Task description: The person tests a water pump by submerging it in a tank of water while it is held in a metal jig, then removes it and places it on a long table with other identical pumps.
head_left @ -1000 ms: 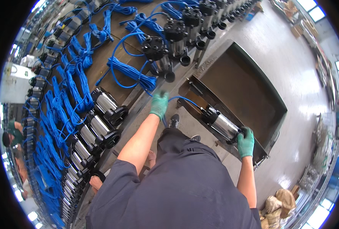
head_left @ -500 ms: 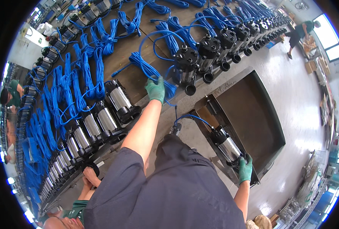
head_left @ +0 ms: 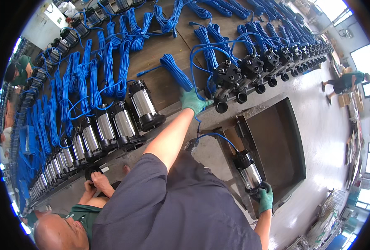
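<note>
1. The right hand (head_left: 265,199), in a green glove, is closed around the near end of a pump (head_left: 248,171), a steel-bodied cylinder with a black cap. The pump lies at the near left corner of a dark metal tray (head_left: 295,137), low down to the person's right.
2. The left hand (head_left: 193,101), also gloved, reaches far forward and grips the near end of a blue cable coil (head_left: 176,71) lying on the wooden bench (head_left: 160,50). A loose run of the same blue cable drops from that hand down to the pump's black cap.
3. The pump looks heavy and rigid: metal shell, solid black ends. The polished steel middle is likely slippery, so the black end caps or base look like the surer places to hold; one hand alone may struggle with the weight.
4. The coil is soft and floppy. Held at one end, as now, its loops could sag or slip apart; a grasp around the middle of the bundle would probably keep it together better.
5. The cable joining the two is a tether: moving one piece well away from the other would likely tug it.
6. Rows of like pumps (head_left: 122,121) with blue coils cover the bench, left and far.
7. Another person (head_left: 68,229) crouches near left, hands at the bench edge; their state I cannot tell.
</note>
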A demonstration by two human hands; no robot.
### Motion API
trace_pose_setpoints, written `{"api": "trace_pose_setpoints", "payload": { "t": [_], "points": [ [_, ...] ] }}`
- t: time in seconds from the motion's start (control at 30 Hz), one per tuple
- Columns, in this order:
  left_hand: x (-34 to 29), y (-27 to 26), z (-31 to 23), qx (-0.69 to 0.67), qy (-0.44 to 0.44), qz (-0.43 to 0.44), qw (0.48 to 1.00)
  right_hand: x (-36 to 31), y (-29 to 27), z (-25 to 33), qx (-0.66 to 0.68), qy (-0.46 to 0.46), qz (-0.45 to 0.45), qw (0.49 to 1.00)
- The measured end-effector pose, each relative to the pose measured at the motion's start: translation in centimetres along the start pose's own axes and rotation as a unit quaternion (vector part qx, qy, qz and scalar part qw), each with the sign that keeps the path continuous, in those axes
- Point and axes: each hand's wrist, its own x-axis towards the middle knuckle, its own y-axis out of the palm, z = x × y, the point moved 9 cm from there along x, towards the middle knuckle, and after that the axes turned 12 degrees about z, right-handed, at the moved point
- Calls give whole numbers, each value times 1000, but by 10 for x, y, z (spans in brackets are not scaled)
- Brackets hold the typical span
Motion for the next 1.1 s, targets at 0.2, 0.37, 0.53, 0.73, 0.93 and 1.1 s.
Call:
{"api": "trace_pose_setpoints", "payload": {
  "t": [0.2,0.37,0.53,0.73,0.93,1.1],
  "points": [
    [27,-17,48,-204,60,-48,976,-21,45,52,-47,-7,21,999],
    [-15,-105,24,-644,64,9,762,-27,107,111,-47,-41,94,994],
    [-6,-185,-23,-585,135,24,799,-5,204,176,-51,-108,177,977],
    [3,-284,-53,-641,311,322,623,45,313,200,81,-36,278,956],
    [-71,-355,-118,-565,495,151,643,101,385,225,15,-42,287,957],
    [-118,-405,-136,-473,546,-58,689,109,466,233,93,24,333,938]
  ]
}}
